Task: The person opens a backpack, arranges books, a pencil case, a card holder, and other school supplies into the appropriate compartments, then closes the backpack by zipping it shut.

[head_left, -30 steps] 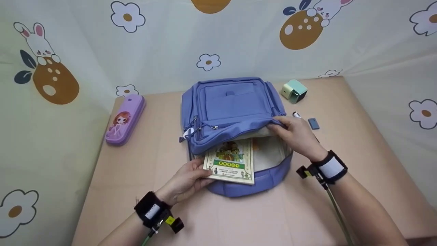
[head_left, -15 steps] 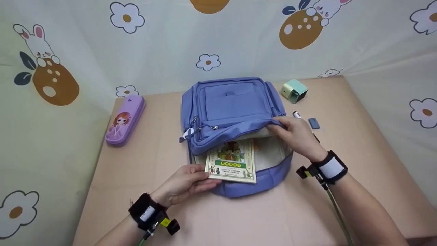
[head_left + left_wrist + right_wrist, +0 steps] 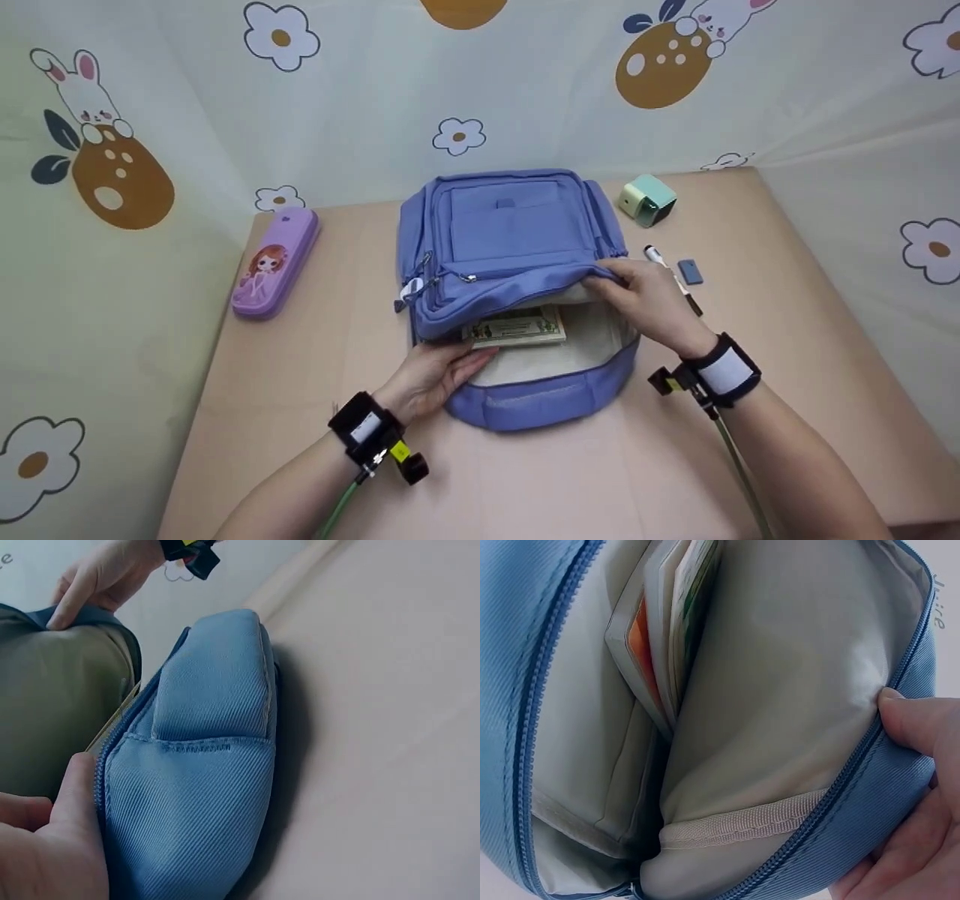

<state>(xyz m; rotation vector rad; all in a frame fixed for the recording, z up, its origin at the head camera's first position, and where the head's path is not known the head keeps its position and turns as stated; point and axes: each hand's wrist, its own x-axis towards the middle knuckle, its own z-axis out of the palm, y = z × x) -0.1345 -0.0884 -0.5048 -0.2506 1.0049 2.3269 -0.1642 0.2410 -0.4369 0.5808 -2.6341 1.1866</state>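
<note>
A blue backpack (image 3: pixel 517 225) lies on the table, its main compartment unzipped and facing me. My right hand (image 3: pixel 656 304) pinches the edge of the upper flap and holds it raised; in the right wrist view the thumb (image 3: pixel 911 720) presses over the zipper edge. My left hand (image 3: pixel 439 375) is at the opening, thumb at the near left corner of a book (image 3: pixel 521 330) and fingers beneath it. Most of the book is under the flap, only its near end showing. Inside, the right wrist view shows the book standing beside another one with an orange patch (image 3: pixel 641 645).
A purple pencil case (image 3: pixel 274 262) lies at the left. To the right of the backpack are a mint-green boxy device (image 3: pixel 647 201), a marker (image 3: pixel 667 266) and a small blue-grey block (image 3: pixel 690 271). A patterned curtain (image 3: pixel 360 112) hangs behind the table (image 3: pixel 345 262).
My left hand has moved forward, sliding the book deeper into the backpack so less of its cover shows. The right hand keeps holding the flap nearly still.
</note>
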